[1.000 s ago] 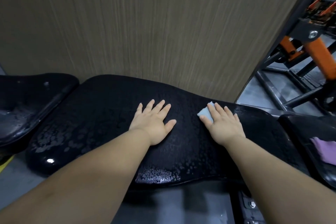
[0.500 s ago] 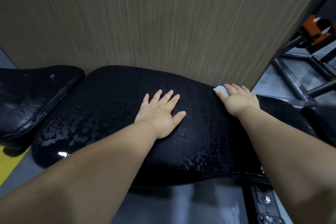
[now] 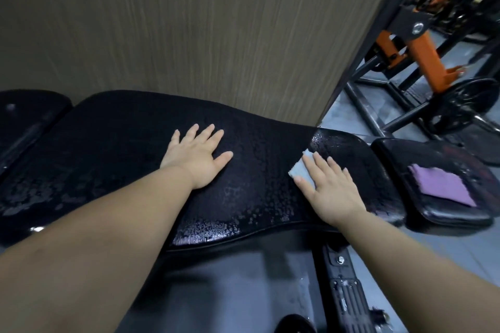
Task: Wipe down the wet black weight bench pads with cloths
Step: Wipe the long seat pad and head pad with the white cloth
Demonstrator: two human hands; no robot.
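A long black bench pad (image 3: 113, 143) stretches across the middle, beaded with water drops, thickest along its near edge. My left hand (image 3: 196, 157) lies flat on the pad with fingers spread and holds nothing. My right hand (image 3: 328, 189) presses a light blue cloth (image 3: 301, 169) flat against the right part of the pad; only the cloth's left corner shows past my fingers. A smaller black seat pad (image 3: 443, 211) sits to the right, wet, with a purple cloth (image 3: 443, 186) lying on it.
A brown wood-grain wall panel (image 3: 189, 30) rises right behind the bench. Another black pad (image 3: 24, 116) is at the far left. Orange and black gym machine frames (image 3: 424, 57) stand at the back right on a grey floor. The bench's metal base (image 3: 346, 295) lies below.
My right hand has slid the blue cloth back from the pad's far edge toward me. The view has swung right, showing the seat pad and purple cloth again. My left hand stayed flat.
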